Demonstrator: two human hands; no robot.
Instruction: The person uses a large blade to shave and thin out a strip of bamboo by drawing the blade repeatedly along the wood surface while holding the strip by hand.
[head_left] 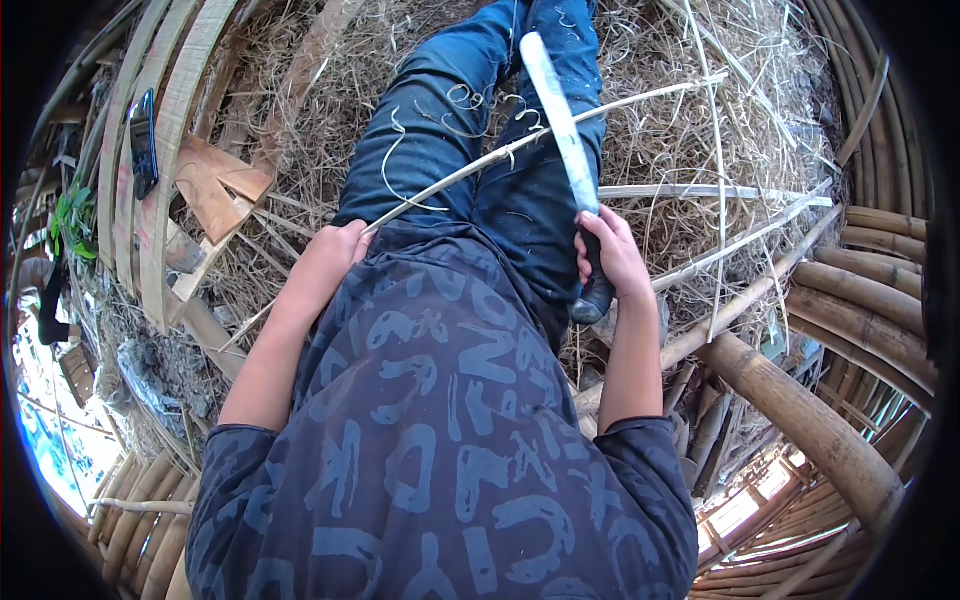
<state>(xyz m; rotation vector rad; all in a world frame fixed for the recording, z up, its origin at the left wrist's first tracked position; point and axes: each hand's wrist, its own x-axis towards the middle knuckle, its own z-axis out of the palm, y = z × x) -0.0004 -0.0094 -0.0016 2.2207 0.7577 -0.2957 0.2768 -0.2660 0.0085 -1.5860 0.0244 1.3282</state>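
Left hand [342,254]: closed in a fist around the strip [480,163], beside the left hip.
Right hand [617,252]: wrapped around the dark handle of the knife [560,115], beside the right hip.
Strip: thin and pale; held by 1 end and slanted across 2 thighs, its far end past the right leg.
Knife: long, flat blade pointed away from the torso; the strip is crossed by it above the right thigh. Whether contact is made cannot be told.
Jeans [420,130]: blue; thin, curled shavings [425,207] are borne on them.
Ground: covered around the legs by dry litter [650,130].
Left side: a dark phone [146,150] is rested on pale slats [185,110]; a notched brown board [210,195] is seen just beside.
Right side: 1 thick bamboo pole [815,435] is seen near the lower corner, slanted.
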